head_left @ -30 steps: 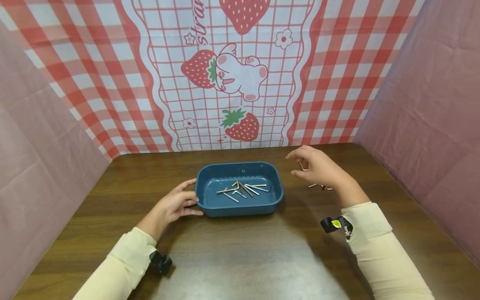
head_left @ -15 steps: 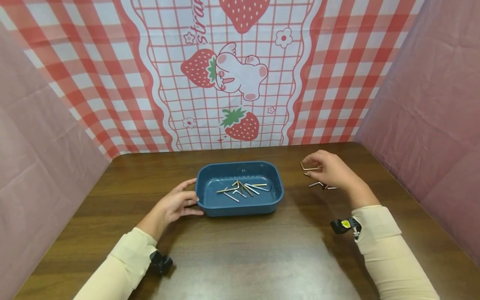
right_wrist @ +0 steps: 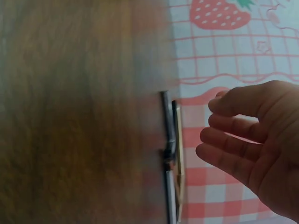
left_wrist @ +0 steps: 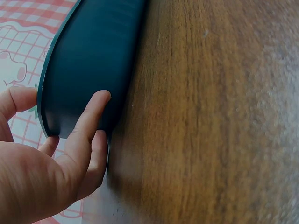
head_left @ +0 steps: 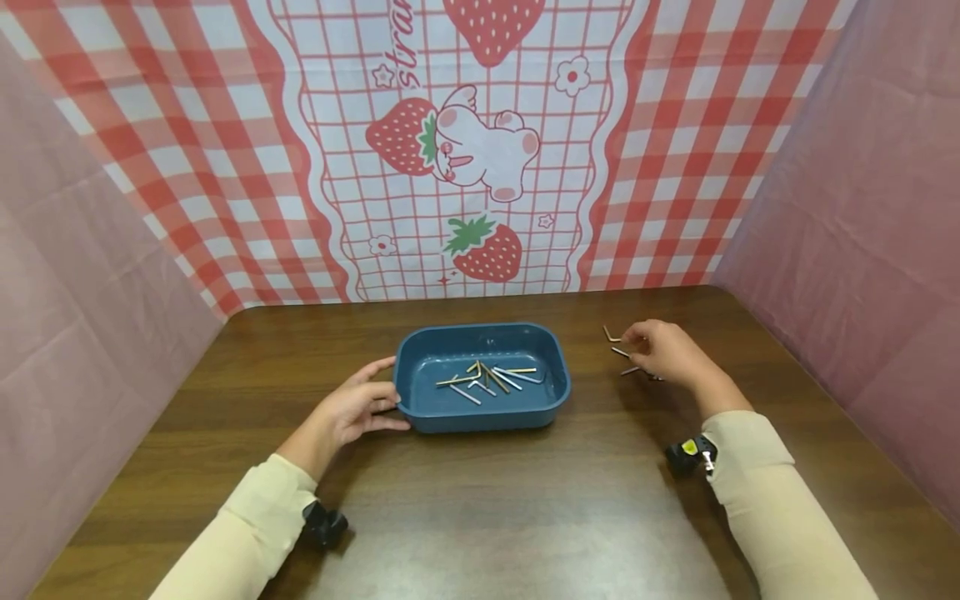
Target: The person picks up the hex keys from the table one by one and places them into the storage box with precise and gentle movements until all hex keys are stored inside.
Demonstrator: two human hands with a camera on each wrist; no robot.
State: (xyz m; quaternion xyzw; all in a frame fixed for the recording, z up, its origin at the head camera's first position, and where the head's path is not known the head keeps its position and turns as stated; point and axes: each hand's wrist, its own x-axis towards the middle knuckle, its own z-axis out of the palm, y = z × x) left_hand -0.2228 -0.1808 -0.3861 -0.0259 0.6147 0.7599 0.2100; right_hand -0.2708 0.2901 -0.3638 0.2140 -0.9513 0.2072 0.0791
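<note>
A blue tray (head_left: 480, 423) stands mid-table with several gold and silver L-shaped hex keys (head_left: 466, 395) lying loose in it. At its left end, my left hand (head_left: 356, 408) grips the tray; the left wrist view shows one digit at the rim and fingers on the outer wall (left_wrist: 88, 56). My right hand (head_left: 663, 354) is low over a few more hex keys (head_left: 620, 352) on the table. Its fingers are loosely bent and partly cover these keys in the head view. In the right wrist view, a gap separates the fingers from the gold key (right_wrist: 179, 140).
The brown wooden table (head_left: 480, 500) ends at a strawberry-print checked cloth (head_left: 352, 167) behind. Pink cloth (head_left: 855, 208) hangs at both sides. A black wrist camera (head_left: 686, 454) sits below the right hand, and another (head_left: 324, 525) below the left.
My right hand has moved from beside the tray to the right and down, over the hex keys on the table. The left hand and tray stay in place.
</note>
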